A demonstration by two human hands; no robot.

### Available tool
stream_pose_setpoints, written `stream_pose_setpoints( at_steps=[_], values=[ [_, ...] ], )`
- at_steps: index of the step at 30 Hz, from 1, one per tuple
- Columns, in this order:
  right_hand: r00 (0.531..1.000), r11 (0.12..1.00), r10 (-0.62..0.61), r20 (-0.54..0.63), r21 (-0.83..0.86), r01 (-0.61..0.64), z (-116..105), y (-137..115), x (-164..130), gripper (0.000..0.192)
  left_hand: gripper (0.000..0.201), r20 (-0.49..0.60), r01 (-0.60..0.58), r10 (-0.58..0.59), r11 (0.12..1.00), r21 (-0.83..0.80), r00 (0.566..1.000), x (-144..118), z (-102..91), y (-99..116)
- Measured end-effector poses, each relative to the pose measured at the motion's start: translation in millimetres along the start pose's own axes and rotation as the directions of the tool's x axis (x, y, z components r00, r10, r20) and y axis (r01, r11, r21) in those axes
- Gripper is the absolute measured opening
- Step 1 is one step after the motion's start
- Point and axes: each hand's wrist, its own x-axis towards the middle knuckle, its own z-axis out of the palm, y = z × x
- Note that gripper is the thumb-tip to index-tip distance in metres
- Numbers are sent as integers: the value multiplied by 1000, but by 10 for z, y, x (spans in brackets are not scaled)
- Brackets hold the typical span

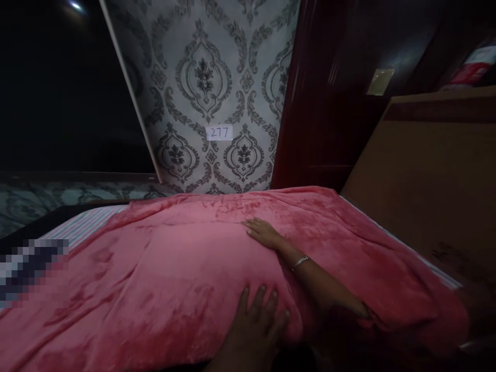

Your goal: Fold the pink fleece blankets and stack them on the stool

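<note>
A pink fleece blanket (163,268) lies spread over the bed. My right hand (263,232) rests flat on it near the far middle, fingers stretched out, a silver bangle on the wrist. My left hand (258,315) presses palm-down on the blanket at the near edge, fingers apart. Neither hand grips the fabric. A striped sheet (87,222) shows at the blanket's far left corner.
A wall with grey damask wallpaper (201,77) carries a small label reading 277 (219,133). A dark red wooden door (321,103) stands to its right. A brown wooden headboard (426,170) runs along the right side. The left background is dark.
</note>
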Motion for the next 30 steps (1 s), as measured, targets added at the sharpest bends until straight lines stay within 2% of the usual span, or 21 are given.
stream_pose_setpoints(
  at_steps=[3, 6, 9, 12, 14, 17, 20, 23, 26, 30],
  values=[
    [999, 998, 53, -12, 18, -52, 40, 83, 88, 55, 60, -30, 6, -5, 1000, 19, 1000, -4, 5, 16],
    [996, 997, 82, -25, 12, -82, 65, 107, 93, 56, 60, -24, 13, -14, 1000, -14, 1000, -3, -77, 49],
    [990, 991, 134, -45, -10, -134, 0, 67, 47, 59, 65, 50, 38, -33, 992, -119, 998, 2, -299, 58],
    [985, 987, 149, -88, -51, -154, -140, -106, -30, 61, 64, 105, 51, -27, 972, -231, 994, -44, -600, -2],
    [993, 993, 57, -106, -97, -67, -203, -336, -101, 60, 58, 95, 64, -42, 968, -242, 995, -143, -777, -88],
    [978, 970, -208, -18, -130, 204, -146, -815, -235, 57, 51, -3, 139, -141, 979, -147, 990, -401, -912, -253],
    [887, 889, -441, 139, -68, 453, 61, -1267, -328, 54, 51, -107, 237, -237, 971, -15, 966, -696, -849, -389],
    [811, 827, -544, 217, -26, 562, 258, -1488, -259, 54, 57, -165, 295, -274, 948, 120, 947, -901, -639, -439],
    [822, 831, -526, 220, -72, 552, 338, -1454, -5, 57, 50, -221, 299, -252, 929, 219, 942, -980, -398, -431],
    [904, 900, -389, 178, -137, 414, 328, -1248, 413, 61, 43, -263, 300, -242, 931, 208, 934, -983, -216, -415]
  ],
)
